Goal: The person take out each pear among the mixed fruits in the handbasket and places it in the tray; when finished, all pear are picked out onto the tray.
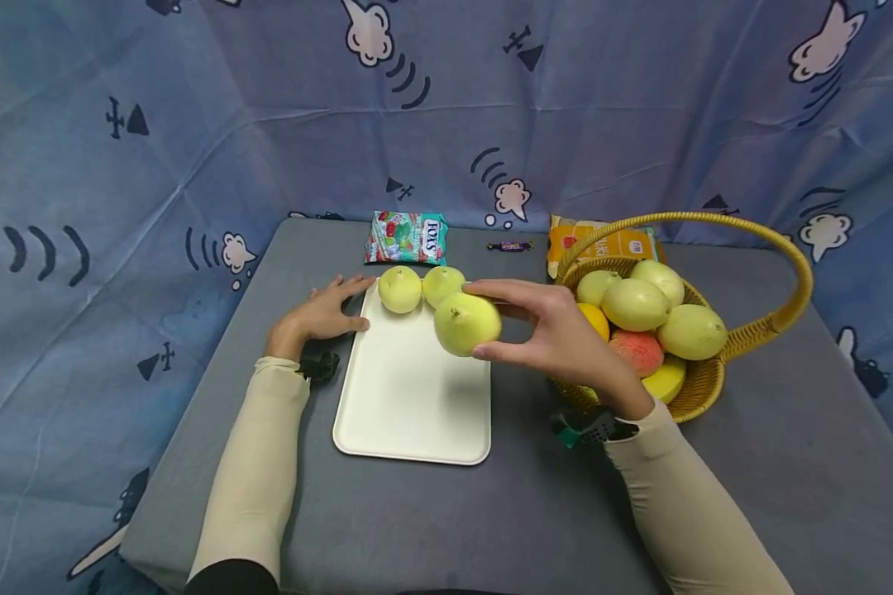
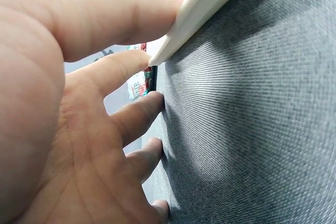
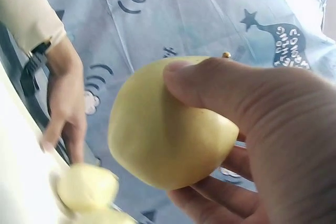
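Note:
In the head view, my right hand (image 1: 561,335) holds a yellow-green pear (image 1: 465,325) between thumb and fingers, above the white tray (image 1: 413,405). The right wrist view shows the thumb against one side of this pear (image 3: 163,124) and fingers behind it. Two similar pears, a left one (image 1: 399,289) and a right one (image 1: 443,284), sit at the tray's far end. My left hand (image 1: 327,312) is at the tray's far left corner. In the left wrist view, its thumb and index finger touch the tray edge (image 2: 194,17), while the other fingers spread against the grey cloth.
Right of the tray stands a yellow wicker basket (image 1: 703,388) with a tall handle, holding more pears, a reddish fruit (image 1: 637,353) and yellow fruit. Behind are a green FOX'S candy bag (image 1: 407,237), a small purple wrapped candy (image 1: 509,246) and an orange packet (image 1: 565,240).

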Demonstrator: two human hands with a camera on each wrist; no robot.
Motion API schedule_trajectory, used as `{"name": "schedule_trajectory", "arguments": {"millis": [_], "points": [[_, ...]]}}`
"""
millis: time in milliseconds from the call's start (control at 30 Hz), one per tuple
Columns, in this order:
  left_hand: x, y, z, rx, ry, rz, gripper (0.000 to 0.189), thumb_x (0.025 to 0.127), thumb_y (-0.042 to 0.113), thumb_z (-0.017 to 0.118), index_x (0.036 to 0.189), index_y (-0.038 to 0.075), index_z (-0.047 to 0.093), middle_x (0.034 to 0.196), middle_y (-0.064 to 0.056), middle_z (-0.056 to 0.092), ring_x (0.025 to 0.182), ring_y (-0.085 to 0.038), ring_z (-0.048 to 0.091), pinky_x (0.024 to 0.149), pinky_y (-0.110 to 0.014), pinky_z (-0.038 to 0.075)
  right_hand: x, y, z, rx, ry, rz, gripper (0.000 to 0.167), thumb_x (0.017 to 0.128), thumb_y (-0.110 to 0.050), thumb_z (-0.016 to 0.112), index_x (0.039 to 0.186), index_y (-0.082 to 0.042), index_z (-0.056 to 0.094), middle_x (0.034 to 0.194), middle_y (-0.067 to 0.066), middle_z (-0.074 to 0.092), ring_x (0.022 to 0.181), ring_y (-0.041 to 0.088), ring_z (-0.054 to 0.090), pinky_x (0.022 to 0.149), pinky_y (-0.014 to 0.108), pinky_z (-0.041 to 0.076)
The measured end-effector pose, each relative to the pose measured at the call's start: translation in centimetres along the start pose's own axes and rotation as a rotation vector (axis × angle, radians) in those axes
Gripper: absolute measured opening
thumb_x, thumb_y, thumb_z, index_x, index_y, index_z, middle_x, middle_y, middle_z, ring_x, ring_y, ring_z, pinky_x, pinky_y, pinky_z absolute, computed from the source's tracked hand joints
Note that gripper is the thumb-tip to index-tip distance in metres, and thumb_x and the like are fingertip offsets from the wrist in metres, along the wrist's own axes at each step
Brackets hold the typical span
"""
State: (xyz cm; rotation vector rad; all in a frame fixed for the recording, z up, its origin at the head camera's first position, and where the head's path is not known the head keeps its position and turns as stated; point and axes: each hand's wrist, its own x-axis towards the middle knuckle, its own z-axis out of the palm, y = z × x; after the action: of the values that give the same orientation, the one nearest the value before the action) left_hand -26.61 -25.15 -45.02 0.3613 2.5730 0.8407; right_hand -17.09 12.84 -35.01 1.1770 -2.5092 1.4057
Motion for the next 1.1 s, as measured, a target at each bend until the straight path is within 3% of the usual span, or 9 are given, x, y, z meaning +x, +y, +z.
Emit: {"name": "schedule_trajectory", "arguments": {"millis": [233,500,767,1100], "points": [[-0.1,0.1,0.0,0.011,0.019,0.012,0.085,0.103,0.022,0.074,0.176,0.019,0.030,0.184,-0.017,0.017,0.170,-0.048,-0.002,0.131,-0.078,-0.009,3.0,1.2,3.7,0.116,0.014,0.005,0.070,0.085,-0.012,0.096,0.149,-0.010,0.069,0.148,0.008,0.070,0.130,0.024,0.072,0.109,0.034,0.060],[-0.1,0.0,0.0,0.019,0.022,0.006,0.085,0.103,0.023,0.074,0.175,0.020,0.030,0.184,-0.017,0.018,0.170,-0.049,-0.002,0.130,-0.079,-0.008,4.8,3.8,7.6,0.245,0.041,0.056,0.065,0.088,-0.011,0.092,0.149,-0.007,0.068,0.142,0.012,0.068,0.127,0.027,0.074,0.107,0.031,0.060],[-0.2,0.1,0.0,0.030,0.018,0.019,0.084,0.103,0.022,0.072,0.176,0.019,0.030,0.184,-0.017,0.017,0.170,-0.049,0.000,0.130,-0.079,-0.008,5.5,6.2,10.9,0.396,0.092,0.151,0.065,0.089,-0.005,0.090,0.149,-0.003,0.066,0.149,0.016,0.064,0.134,0.033,0.070,0.110,0.031,0.059],[-0.3,0.2,0.0,0.014,0.012,0.020,0.084,0.103,0.022,0.072,0.176,0.019,0.030,0.184,-0.015,0.017,0.171,-0.048,-0.001,0.131,-0.078,-0.008,5.4,8.8,13.7,0.410,0.088,0.218,0.063,0.086,0.002,0.090,0.145,0.002,0.068,0.146,0.019,0.066,0.133,0.035,0.070,0.111,0.035,0.058]]}}
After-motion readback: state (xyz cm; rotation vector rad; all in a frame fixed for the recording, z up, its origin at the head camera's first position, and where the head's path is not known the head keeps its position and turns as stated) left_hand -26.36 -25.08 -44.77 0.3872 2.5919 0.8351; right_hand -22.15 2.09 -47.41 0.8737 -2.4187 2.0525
